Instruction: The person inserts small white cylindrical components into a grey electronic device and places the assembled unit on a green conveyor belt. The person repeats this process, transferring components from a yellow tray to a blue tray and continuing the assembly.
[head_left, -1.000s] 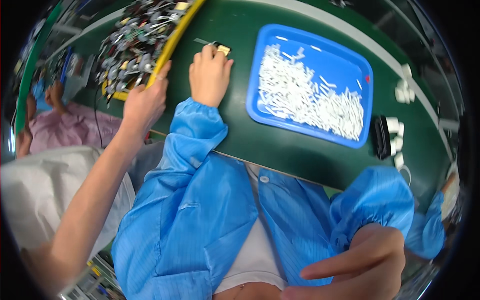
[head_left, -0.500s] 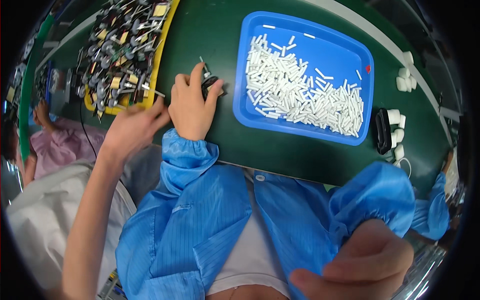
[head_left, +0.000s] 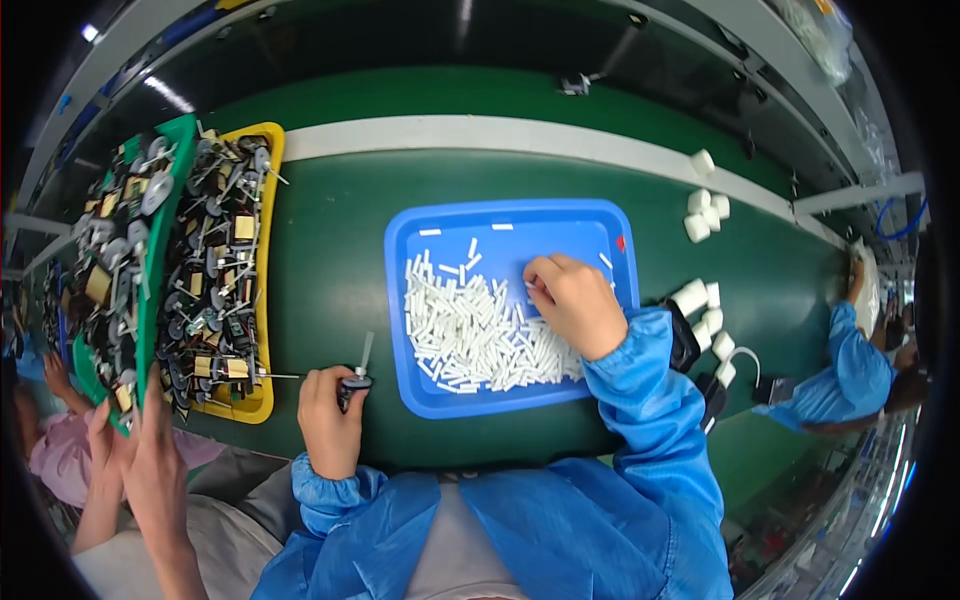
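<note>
My left hand (head_left: pixel 329 418) is closed round a small dark part with a grey disc (head_left: pixel 356 383), just left of the blue tray. A thin pale shaft (head_left: pixel 367 352) stands up from that disc. Over the blue tray (head_left: pixel 398 375) is my right hand (head_left: pixel 578 303), its thumb and fingers pinched together. A small white bit, seemingly a tube, shows at those fingertips. Many short white tubes (head_left: pixel 480 335) lie heaped in the tray beneath and to the left of this hand.
A yellow tray (head_left: pixel 265 340) full of shafted parts stands at left. Beside it a co-worker's hands (head_left: pixel 150 465) hold a tilted green tray (head_left: pixel 160 270) of similar parts. White cylinders (head_left: pixel 697 228) and a black object (head_left: pixel 682 335) lie right of the blue tray. Another person's blue sleeve (head_left: pixel 840 370) shows far right.
My right hand has moved from low before my body to over the blue tray. My left hand keeps the shafted part. The view has shifted; the co-worker's hands are now on the green tray.
</note>
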